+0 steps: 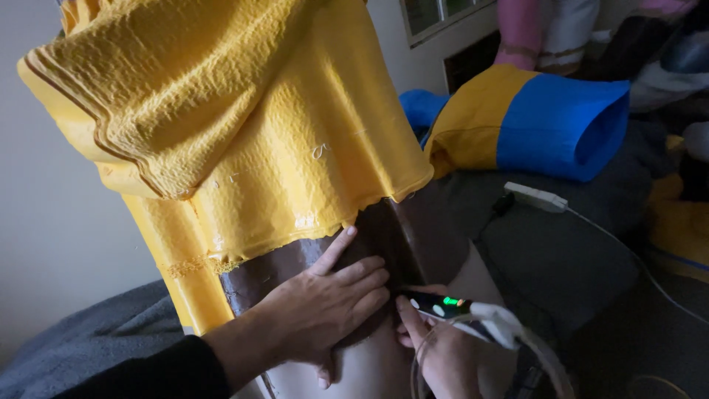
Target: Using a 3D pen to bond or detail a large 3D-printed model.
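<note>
A tall upright form is wrapped in yellow woven fabric (244, 125), with a dark brown band (369, 236) showing below the fabric's ragged lower edge. My left hand (325, 303) lies flat on this brown band, fingers together and index finger raised toward the fabric's hem. My right hand (436, 351) grips a small black tool (436, 304) with green lights and a white cable, its tip touching the brown band beside my left fingertips.
A rolled yellow and blue fabric tube (532, 122) lies behind on a dark grey surface (561, 251). A white adapter with a cable (535, 196) rests there. A person in pink (521, 33) stands at the back right. A wall is on the left.
</note>
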